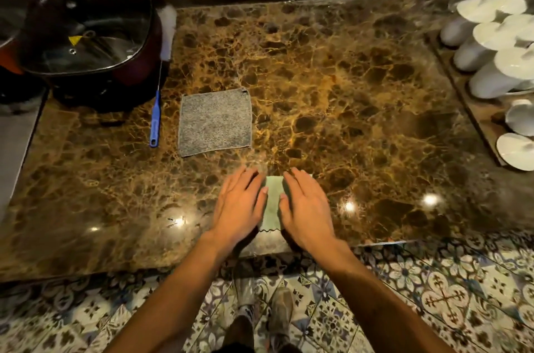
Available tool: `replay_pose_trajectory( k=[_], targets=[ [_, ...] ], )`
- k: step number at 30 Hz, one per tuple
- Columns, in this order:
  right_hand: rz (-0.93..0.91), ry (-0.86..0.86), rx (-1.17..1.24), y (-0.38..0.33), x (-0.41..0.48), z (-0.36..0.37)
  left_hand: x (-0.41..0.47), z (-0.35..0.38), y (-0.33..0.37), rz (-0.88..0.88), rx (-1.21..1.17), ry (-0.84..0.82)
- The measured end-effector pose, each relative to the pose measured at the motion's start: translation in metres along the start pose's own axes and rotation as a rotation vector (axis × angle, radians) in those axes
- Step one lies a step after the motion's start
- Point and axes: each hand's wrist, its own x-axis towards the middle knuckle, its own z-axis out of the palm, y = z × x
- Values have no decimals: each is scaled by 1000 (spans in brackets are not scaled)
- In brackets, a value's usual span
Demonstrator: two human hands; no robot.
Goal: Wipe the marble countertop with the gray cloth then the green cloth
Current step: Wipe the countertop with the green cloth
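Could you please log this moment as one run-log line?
left hand: flat on green cloth | right hand: flat on green cloth | gray cloth: spread flat, untouched | countertop

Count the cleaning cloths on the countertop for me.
2. The gray cloth lies flat beside the blue-handled brush. The green cloth is near the front edge, under the left hand and right hand.

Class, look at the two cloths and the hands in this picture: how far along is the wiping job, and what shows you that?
Done, apparently: the gray cloth lies flat and untouched beside the blue-handled brush, so its pass may be over, though the picture cannot prove it. In hand: the left hand and right hand press flat on the green cloth near the marble countertop front edge. Left: wiping the remaining surface with green.
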Motion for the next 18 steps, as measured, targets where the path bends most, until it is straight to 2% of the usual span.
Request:
replay_pose_trajectory(
  k=[4, 8, 12, 15, 18],
  targets=[
    [77, -236, -189, 6, 2, 35, 20, 12, -15, -185, 221, -127],
    [66, -155, -240, 13, -4, 43, 19, 33, -27, -278, 264, -192],
    [79, -114, -254, 10, -10, 45, 17, 48, -37, -263, 286, -131],
    [8, -72, -266, -1, -21, 52, 19, 52, -41, -246, 274, -92],
    [52, -111, -260, -8, -23, 55, 21, 55, -41, -259, 263, -107]
  ],
)
